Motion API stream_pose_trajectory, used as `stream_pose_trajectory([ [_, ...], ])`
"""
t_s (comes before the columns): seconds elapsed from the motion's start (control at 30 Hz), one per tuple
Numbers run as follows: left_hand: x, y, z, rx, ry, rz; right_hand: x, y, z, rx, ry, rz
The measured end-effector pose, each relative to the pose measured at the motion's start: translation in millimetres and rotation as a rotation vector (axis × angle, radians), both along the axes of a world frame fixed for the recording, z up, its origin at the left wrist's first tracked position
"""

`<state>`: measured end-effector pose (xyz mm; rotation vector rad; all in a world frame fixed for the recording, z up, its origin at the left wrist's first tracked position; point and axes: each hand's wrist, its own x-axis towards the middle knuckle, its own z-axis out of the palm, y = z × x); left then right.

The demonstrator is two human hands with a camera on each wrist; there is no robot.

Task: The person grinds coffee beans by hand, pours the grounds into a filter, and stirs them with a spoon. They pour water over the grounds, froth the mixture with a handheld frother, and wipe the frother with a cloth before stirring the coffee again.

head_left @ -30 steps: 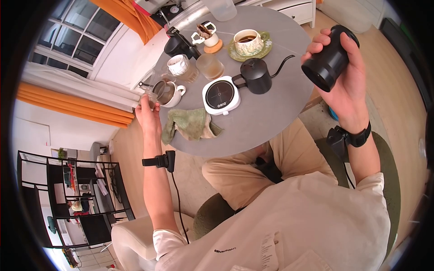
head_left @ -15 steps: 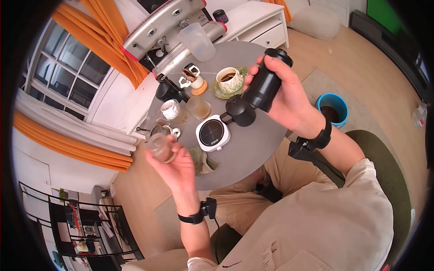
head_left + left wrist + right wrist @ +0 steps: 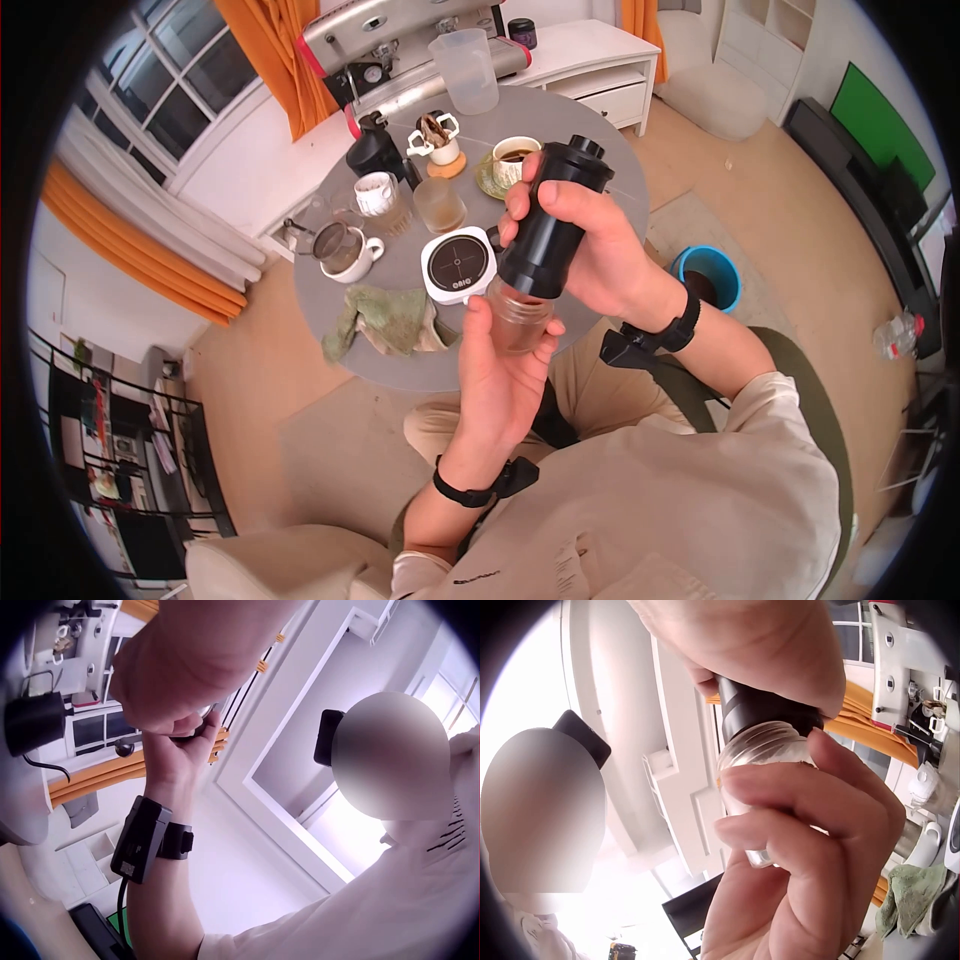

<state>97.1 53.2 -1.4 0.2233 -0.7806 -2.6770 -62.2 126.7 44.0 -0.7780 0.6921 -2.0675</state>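
Note:
My right hand (image 3: 600,240) grips a black cylindrical coffee grinder body (image 3: 555,215), tilted, with a short knob on its top end. My left hand (image 3: 500,380) holds a small clear glass jar (image 3: 518,325) from below, fingers curled around it. The jar's threaded mouth meets the grinder's lower end in the head view. From the right wrist, the jar's ribbed neck (image 3: 769,742) shows right under the black body. Both are held in front of the chest, over the near table edge. In the left wrist view the hands largely hide the two things.
On the grey round table (image 3: 590,120) stand a white scale (image 3: 458,265), a green cloth (image 3: 385,322), a white cup (image 3: 352,262), a glass (image 3: 440,208) and a coffee cup (image 3: 512,155). A black kettle (image 3: 34,724) is mostly hidden behind the grinder. A blue bucket (image 3: 710,275) stands on the floor.
My left hand has brought the jar from beside the white cup rightward to the grinder. My right hand has moved the grinder left and turned it until its lower end meets the jar.

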Motion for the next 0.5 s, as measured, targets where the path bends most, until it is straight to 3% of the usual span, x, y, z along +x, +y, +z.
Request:
stream_pose_trajectory([
  [0.27,1,8,-7,0.04,0.073,0.06,8,-5,-1,-0.051,0.33,0.059],
  [0.37,-1,17,-22,-0.099,0.156,0.196,20,-9,-7,-0.074,0.206,-0.015],
  [0.5,-22,31,-59,-0.754,0.138,0.739,45,-5,-5,0.04,0.04,-0.2],
])
